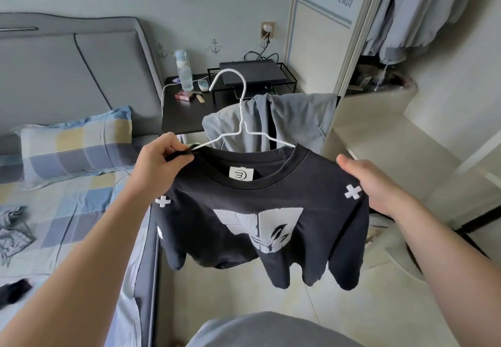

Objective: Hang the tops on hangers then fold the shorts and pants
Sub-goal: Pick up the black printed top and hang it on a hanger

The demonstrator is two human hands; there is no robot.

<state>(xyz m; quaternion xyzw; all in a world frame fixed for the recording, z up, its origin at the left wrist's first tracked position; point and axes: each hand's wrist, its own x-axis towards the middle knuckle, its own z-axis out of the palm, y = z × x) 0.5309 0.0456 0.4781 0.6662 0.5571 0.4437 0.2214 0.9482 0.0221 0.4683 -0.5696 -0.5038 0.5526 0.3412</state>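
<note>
Head view looks down on a bed (81,211) at the left, covered with a checked sheet in blue, grey and yellow. A crumpled checked garment (13,232) and a small dark garment (13,291) lie on it near the left edge, and a pillow (78,148) with the same pattern lies by the grey headboard. Next comes the left hand (160,159), whose curled fingers pinch the collar of a black top (260,227) at its left shoulder, right where one arm of a white wire hanger (241,116) ends. The top is held up in the air between both hands, over the floor beside the bed, with its white print and the neck label facing the camera. The other arm of the hanger goes into the neck opening on the right side, and the hook stands up above the collar. Behind the top there is a black tabletop (184,113) with a clear bottle (185,71), and a grey garment (298,121) hangs over its near edge. The right hand (374,184) holds the right shoulder of the top, thumb on the near side, while its fingers are hidden behind the fabric. At the far right, pale clothes (423,21) hang in an open wardrobe.
</note>
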